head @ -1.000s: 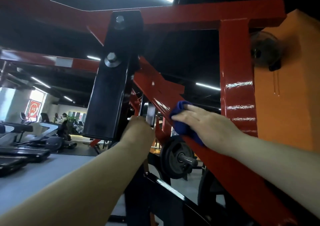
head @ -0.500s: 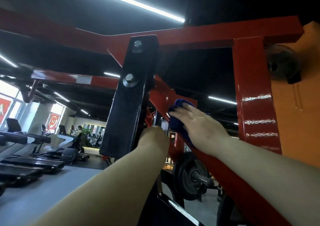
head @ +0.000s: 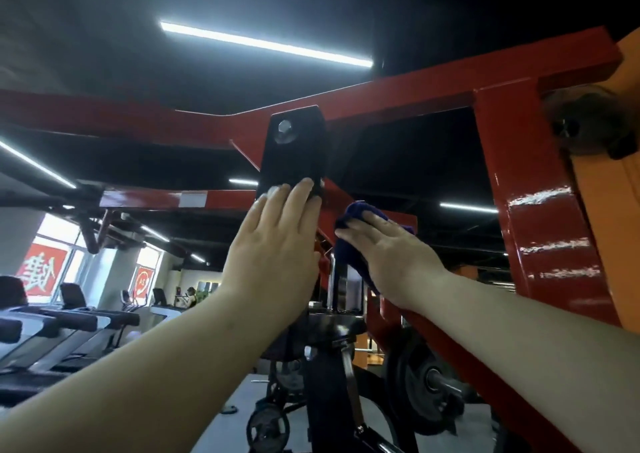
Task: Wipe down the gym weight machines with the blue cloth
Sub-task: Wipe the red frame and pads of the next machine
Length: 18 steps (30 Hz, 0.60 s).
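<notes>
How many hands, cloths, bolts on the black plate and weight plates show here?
Hands: 2, left hand and right hand
Cloth: 1
Bolt on the black plate: 1
Weight plates: 2, large and small
Total: 6

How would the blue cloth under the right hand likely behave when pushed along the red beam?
The blue cloth looks soft and floppy: it bunches into folds beneath the right hand, so it would probably crumple rather than slide flat. The diagonal red beam looks glossy, so the cloth likely glides easily under pressure.
</notes>
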Each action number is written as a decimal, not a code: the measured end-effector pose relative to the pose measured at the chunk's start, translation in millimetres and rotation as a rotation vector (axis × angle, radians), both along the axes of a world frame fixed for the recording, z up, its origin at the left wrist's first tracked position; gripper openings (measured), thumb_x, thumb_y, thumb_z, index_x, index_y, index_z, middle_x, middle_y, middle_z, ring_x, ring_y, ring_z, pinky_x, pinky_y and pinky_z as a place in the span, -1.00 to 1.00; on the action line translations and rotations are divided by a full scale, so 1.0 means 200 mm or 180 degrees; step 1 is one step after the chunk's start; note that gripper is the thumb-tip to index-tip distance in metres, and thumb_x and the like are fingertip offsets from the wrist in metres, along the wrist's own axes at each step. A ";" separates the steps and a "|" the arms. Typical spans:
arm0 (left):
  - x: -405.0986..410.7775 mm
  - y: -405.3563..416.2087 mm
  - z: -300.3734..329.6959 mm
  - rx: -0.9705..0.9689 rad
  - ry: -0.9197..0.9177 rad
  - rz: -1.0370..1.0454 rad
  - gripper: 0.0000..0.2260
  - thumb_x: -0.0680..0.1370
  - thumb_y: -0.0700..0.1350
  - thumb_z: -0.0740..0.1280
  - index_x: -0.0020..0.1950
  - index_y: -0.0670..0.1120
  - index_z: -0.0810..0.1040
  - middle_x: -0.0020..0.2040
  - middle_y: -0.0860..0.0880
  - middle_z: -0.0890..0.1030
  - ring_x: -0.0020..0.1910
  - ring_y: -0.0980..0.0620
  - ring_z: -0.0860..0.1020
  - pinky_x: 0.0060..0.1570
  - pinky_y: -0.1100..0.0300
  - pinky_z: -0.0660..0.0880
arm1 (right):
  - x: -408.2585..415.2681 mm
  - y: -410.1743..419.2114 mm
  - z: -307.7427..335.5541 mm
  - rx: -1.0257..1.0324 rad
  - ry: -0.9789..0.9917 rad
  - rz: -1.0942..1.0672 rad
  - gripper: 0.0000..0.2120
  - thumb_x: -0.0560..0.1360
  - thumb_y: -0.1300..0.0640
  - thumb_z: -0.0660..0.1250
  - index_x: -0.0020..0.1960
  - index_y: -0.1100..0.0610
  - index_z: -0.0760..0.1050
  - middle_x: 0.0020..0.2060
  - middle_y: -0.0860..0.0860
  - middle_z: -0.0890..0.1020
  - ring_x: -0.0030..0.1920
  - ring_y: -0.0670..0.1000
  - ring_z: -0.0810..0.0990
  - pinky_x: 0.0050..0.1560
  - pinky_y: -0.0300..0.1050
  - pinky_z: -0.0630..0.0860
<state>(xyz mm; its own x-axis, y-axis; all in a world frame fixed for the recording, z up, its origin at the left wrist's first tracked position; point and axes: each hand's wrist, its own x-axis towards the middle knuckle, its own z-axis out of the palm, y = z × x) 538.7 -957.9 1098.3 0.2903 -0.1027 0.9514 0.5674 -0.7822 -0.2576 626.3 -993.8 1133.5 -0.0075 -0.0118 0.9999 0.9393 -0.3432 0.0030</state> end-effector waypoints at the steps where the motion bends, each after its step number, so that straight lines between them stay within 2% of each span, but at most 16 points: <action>1: 0.02 0.03 0.00 0.0008 -0.0031 0.0057 -0.36 0.57 0.08 0.23 0.56 -0.18 0.14 0.57 -0.16 0.11 0.54 -0.15 0.13 0.51 -0.06 0.12 | -0.01 0.05 0.01 -0.0152 0.0421 0.0240 -0.64 0.57 0.33 0.10 0.23 0.16 0.57 0.26 0.18 0.57 0.27 0.13 0.54 0.04 0.01 0.62; 2: 0.02 0.03 -0.01 0.0036 0.0117 0.0187 -0.35 0.57 0.11 0.19 0.56 -0.20 0.13 0.58 -0.17 0.10 0.54 -0.15 0.14 0.50 -0.04 0.15 | 0.05 0.03 0.00 -0.0435 0.0752 0.0159 -0.62 0.57 0.31 0.12 0.32 0.14 0.51 0.34 0.15 0.50 0.34 0.15 0.47 0.09 0.08 0.60; 3: 0.03 0.05 -0.02 0.0100 0.0055 0.0162 -0.35 0.57 0.12 0.20 0.55 -0.20 0.15 0.57 -0.17 0.12 0.53 -0.15 0.17 0.47 -0.02 0.20 | 0.11 0.02 -0.01 -0.1029 0.0965 -0.0334 -0.56 0.58 0.30 0.11 0.43 0.11 0.40 0.45 0.10 0.39 0.43 0.14 0.37 0.18 0.15 0.56; 5: 0.03 0.05 0.01 0.0238 -0.0008 0.0177 -0.35 0.55 0.11 0.29 0.53 -0.21 0.24 0.55 -0.17 0.21 0.49 -0.14 0.27 0.35 0.03 0.37 | 0.29 -0.13 0.06 -0.1795 0.0021 -0.1137 -0.49 0.63 0.20 0.07 0.55 -0.06 0.16 0.55 -0.10 0.15 0.56 0.02 0.09 0.39 0.14 0.37; 6: 0.03 0.04 0.02 0.0230 -0.0008 0.0176 -0.35 0.52 0.09 0.35 0.50 -0.22 0.29 0.53 -0.18 0.26 0.46 -0.15 0.33 0.28 0.04 0.44 | 0.38 -0.25 0.12 -0.2122 -0.0091 -0.1139 -0.48 0.64 0.17 0.07 0.55 -0.13 0.11 0.55 -0.19 0.10 0.57 -0.04 -0.01 0.44 0.11 0.31; 7: 0.03 0.03 0.03 0.0271 0.0012 0.0208 -0.36 0.50 0.05 0.39 0.48 -0.23 0.33 0.51 -0.21 0.29 0.43 -0.17 0.36 0.24 0.02 0.47 | 0.42 -0.32 0.18 -0.2114 -0.0035 -0.1092 -0.49 0.64 0.16 0.10 0.53 -0.16 0.11 0.54 -0.25 0.09 0.57 -0.08 -0.06 0.44 0.10 0.30; 8: 0.03 0.04 0.02 0.0320 0.0098 0.0271 -0.39 0.53 0.03 0.36 0.48 -0.25 0.31 0.51 -0.24 0.26 0.44 -0.20 0.34 0.27 -0.03 0.44 | 0.43 -0.32 0.20 -0.2042 -0.0097 -0.1036 -0.50 0.64 0.15 0.12 0.51 -0.18 0.13 0.52 -0.26 0.10 0.57 -0.09 -0.06 0.42 0.12 0.33; 10: 0.03 0.08 0.01 0.0484 0.0132 0.0354 -0.46 0.63 0.02 0.13 0.53 -0.25 0.22 0.55 -0.25 0.16 0.49 -0.23 0.23 0.36 -0.15 0.36 | 0.37 -0.24 0.18 -0.2079 -0.0212 -0.0787 -0.54 0.62 0.15 0.17 0.45 -0.18 0.18 0.51 -0.25 0.15 0.56 -0.08 -0.01 0.37 0.14 0.38; 11: 0.03 0.09 0.02 0.0501 0.0083 0.0307 -0.47 0.63 0.03 0.07 0.52 -0.24 0.23 0.55 -0.24 0.17 0.49 -0.23 0.24 0.34 -0.20 0.35 | 0.40 -0.27 0.16 -0.2152 -0.0358 -0.0819 -0.55 0.61 0.16 0.19 0.42 -0.18 0.20 0.49 -0.25 0.18 0.55 -0.09 0.01 0.36 0.12 0.39; 13: 0.04 0.12 0.01 0.0502 -0.0011 0.0234 -0.46 0.58 0.05 0.07 0.48 -0.22 0.32 0.52 -0.23 0.26 0.45 -0.23 0.31 0.31 -0.24 0.36 | 0.48 -0.39 0.14 -0.2293 -0.0446 -0.0791 -0.56 0.59 0.18 0.23 0.38 -0.19 0.26 0.45 -0.27 0.25 0.52 -0.15 0.07 0.40 -0.01 0.35; 15: 0.05 0.13 0.02 0.0532 -0.0010 0.0213 -0.47 0.57 0.04 0.09 0.46 -0.23 0.36 0.49 -0.24 0.30 0.42 -0.24 0.34 0.32 -0.23 0.34 | 0.50 -0.46 0.16 -0.2143 -0.0311 -0.0603 -0.58 0.60 0.18 0.21 0.36 -0.20 0.31 0.39 -0.24 0.35 0.44 -0.14 0.26 0.38 -0.09 0.33; 18: 0.05 0.12 0.03 0.0526 0.0068 0.0296 -0.46 0.57 0.04 0.07 0.45 -0.25 0.36 0.47 -0.27 0.32 0.39 -0.26 0.36 0.33 -0.20 0.35 | 0.43 -0.30 0.25 -0.1936 -0.0073 -0.0515 -0.57 0.59 0.24 0.16 0.36 -0.16 0.31 0.34 -0.10 0.46 0.25 0.04 0.51 0.21 0.04 0.49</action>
